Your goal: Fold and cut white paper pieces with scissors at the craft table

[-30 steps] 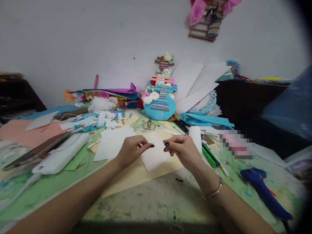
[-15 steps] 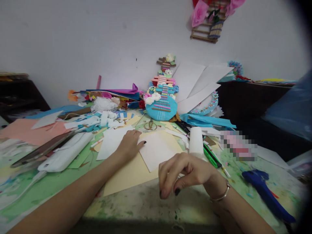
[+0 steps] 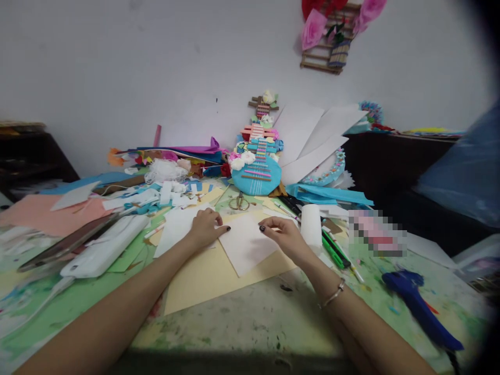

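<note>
Because the middle of the tabletop is mostly taken up by paper, the tools seem to be kept around the edges. A white square sheet is laid a bit askew on a bigger cream sheet, which is probably used as an underlay so paint stains are kept off the white one, though that's only a guess.

The left hand is held about half open at the square's left side, fingers curled and thumb stuck out towards it. Nothing can be seen in its grip, and it's not clear if any paper is being pressed. Another white sheet is partly covered by it. The right hand is held over the square's right side, thumb and index finger brought nearly together; whether something tiny is pinched there can't be told.

Scissors are parked just past the square's far end, and a white roll is kept near the right hand, beside a green craft knife, presumably for easy reach. The blue glue gun is left well apart, probably so no paper gets gummed up. Farther back, a turquoise lute model is stood upright, likely to be kept out of the way.
</note>
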Action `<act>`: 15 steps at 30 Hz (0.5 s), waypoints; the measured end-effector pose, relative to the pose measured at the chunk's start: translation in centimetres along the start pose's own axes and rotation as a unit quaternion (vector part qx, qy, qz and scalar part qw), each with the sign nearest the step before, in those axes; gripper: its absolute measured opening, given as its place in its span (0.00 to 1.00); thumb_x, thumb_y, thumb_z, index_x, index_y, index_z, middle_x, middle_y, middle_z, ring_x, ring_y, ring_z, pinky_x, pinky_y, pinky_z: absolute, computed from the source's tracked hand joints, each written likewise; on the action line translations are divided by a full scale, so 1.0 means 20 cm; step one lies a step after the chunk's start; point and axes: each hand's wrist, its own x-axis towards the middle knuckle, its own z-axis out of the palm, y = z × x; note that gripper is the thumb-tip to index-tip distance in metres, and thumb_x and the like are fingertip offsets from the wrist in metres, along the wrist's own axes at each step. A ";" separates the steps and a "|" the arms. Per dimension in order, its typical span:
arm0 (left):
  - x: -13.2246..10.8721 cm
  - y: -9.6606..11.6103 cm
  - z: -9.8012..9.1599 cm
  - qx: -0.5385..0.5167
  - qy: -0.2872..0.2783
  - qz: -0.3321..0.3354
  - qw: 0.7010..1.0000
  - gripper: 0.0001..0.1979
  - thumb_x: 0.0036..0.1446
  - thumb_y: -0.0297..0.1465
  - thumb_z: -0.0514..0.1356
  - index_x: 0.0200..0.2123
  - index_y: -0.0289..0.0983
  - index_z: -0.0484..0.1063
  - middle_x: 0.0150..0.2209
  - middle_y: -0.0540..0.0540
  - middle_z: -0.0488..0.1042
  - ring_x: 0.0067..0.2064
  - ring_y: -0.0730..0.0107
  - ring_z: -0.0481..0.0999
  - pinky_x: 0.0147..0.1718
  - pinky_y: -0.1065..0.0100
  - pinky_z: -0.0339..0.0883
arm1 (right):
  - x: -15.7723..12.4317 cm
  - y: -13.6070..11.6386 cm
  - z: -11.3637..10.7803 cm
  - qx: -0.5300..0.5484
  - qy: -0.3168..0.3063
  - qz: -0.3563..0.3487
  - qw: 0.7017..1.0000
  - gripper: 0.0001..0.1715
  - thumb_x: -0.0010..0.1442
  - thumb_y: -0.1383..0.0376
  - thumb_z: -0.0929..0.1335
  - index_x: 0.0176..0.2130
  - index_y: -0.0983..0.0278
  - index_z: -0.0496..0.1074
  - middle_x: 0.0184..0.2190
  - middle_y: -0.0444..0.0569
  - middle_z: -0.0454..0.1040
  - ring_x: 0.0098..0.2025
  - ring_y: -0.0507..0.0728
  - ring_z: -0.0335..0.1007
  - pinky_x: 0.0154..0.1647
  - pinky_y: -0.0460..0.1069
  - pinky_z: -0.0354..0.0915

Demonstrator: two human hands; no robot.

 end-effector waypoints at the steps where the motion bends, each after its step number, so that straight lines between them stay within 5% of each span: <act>1: 0.01 -0.01 0.00 -0.011 -0.003 0.002 1.000 0.14 0.48 0.44 0.58 0.27 0.38 0.71 0.38 0.42 0.70 0.43 0.54 0.67 0.42 0.57 0.60 | 0.02 0.05 0.01 -0.076 0.044 0.027 0.996 0.07 0.52 0.64 0.67 0.34 0.64 0.69 0.37 0.50 0.72 0.37 0.55 0.67 0.37 0.49 0.61; 6: 0.02 -0.04 0.01 -0.055 0.016 0.026 0.998 0.14 0.52 0.42 0.54 0.31 0.38 0.70 0.37 0.44 0.71 0.43 0.59 0.68 0.44 0.60 0.61 | 0.08 0.18 0.07 -0.260 0.061 0.106 0.958 0.13 0.50 0.61 0.68 0.37 0.65 0.69 0.33 0.51 0.72 0.35 0.56 0.65 0.32 0.47 0.55; 11: 0.04 -0.09 0.03 -0.044 0.022 0.049 0.998 0.25 0.55 0.43 0.50 0.51 0.34 0.62 0.52 0.38 0.66 0.54 0.55 0.63 0.51 0.57 0.58 | 0.10 0.18 0.07 -0.247 0.067 0.108 0.961 0.04 0.49 0.66 0.66 0.25 0.64 0.68 0.26 0.47 0.72 0.32 0.55 0.64 0.30 0.46 0.51; 15: 0.05 -0.17 0.01 0.004 -0.049 0.088 0.995 0.32 0.56 0.45 0.47 0.60 0.34 0.51 0.63 0.36 0.51 0.63 0.51 0.48 0.56 0.51 0.49 | 0.10 0.21 0.03 -0.202 0.108 0.144 0.963 0.08 0.50 0.64 0.64 0.33 0.63 0.69 0.26 0.46 0.72 0.29 0.54 0.65 0.27 0.46 0.52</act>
